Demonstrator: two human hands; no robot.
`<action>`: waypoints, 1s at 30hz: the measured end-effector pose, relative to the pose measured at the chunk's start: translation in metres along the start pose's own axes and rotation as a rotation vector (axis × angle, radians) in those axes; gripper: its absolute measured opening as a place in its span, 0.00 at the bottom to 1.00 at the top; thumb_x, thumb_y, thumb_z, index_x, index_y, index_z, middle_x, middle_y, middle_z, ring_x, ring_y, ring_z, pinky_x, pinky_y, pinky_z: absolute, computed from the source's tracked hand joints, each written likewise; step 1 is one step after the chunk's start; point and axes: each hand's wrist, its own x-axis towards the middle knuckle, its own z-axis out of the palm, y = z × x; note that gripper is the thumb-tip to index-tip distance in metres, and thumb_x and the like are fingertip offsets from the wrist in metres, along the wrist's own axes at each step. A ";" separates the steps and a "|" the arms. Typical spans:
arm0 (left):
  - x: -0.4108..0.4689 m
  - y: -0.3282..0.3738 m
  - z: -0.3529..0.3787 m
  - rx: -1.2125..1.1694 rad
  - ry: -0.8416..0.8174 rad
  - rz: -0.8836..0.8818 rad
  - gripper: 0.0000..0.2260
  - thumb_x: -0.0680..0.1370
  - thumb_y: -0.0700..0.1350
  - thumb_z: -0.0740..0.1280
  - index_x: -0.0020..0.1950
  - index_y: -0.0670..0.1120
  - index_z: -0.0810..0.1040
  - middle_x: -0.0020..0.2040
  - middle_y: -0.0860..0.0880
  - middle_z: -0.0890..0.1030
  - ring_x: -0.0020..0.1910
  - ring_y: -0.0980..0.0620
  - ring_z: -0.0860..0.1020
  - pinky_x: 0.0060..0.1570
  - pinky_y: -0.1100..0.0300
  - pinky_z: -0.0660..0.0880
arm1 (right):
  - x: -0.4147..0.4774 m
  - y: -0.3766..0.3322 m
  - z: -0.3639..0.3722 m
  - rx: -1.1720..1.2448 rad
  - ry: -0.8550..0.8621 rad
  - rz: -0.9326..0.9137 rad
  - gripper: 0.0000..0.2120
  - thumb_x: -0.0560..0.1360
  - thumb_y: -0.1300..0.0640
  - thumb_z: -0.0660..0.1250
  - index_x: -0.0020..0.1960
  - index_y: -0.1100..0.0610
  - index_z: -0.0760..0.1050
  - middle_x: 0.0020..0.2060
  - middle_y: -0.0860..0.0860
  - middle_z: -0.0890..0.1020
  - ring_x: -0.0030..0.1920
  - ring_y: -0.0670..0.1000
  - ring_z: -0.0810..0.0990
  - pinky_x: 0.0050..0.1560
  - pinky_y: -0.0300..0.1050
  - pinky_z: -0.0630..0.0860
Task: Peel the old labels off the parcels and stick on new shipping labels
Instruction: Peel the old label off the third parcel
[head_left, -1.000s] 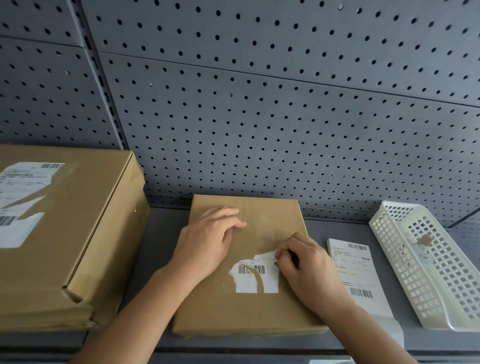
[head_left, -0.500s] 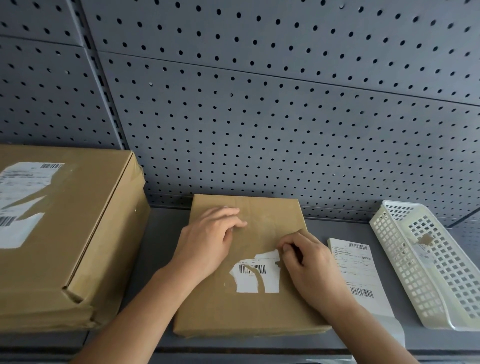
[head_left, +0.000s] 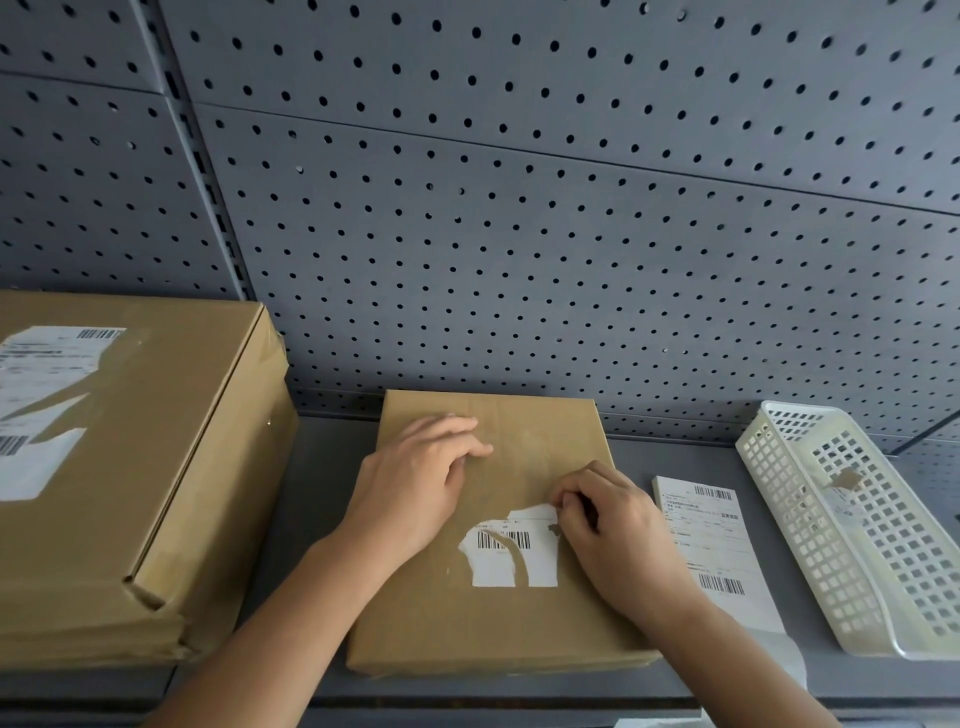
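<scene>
A stockroom or shop — grey pegboard wall (head_left: 519, 234), metal shelf (head_left: 322, 478), labelled cardboard parcels (head_left: 156, 441).

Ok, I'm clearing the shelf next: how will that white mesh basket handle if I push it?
Probably light: the white mesh basket is thin perforated plastic, nearly empty. It likely slides easily on the smooth shelf, staying stiff.

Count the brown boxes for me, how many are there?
2. A big box sits at the left. A smaller box lies in the middle, with the left hand pressing on it and the right hand pinching its old label. Others may be out of view.
</scene>
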 end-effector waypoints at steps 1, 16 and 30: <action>0.000 0.000 0.000 0.001 -0.003 0.000 0.16 0.82 0.43 0.61 0.60 0.62 0.81 0.68 0.67 0.73 0.70 0.67 0.65 0.50 0.62 0.73 | 0.000 0.000 -0.001 0.008 -0.005 0.003 0.10 0.75 0.60 0.65 0.39 0.47 0.77 0.41 0.39 0.78 0.43 0.44 0.77 0.41 0.41 0.74; 0.001 0.001 -0.001 0.013 -0.006 0.004 0.16 0.82 0.43 0.60 0.60 0.62 0.80 0.68 0.67 0.72 0.70 0.67 0.64 0.52 0.59 0.76 | 0.000 0.000 -0.003 0.058 0.024 0.009 0.10 0.77 0.61 0.64 0.41 0.49 0.79 0.40 0.39 0.78 0.45 0.43 0.77 0.43 0.35 0.72; 0.001 0.000 0.000 0.003 -0.004 -0.005 0.15 0.82 0.44 0.62 0.59 0.62 0.81 0.68 0.67 0.73 0.70 0.67 0.65 0.50 0.62 0.73 | 0.001 -0.003 -0.006 -0.052 0.014 -0.073 0.07 0.70 0.62 0.71 0.42 0.50 0.79 0.38 0.40 0.76 0.36 0.44 0.76 0.36 0.36 0.74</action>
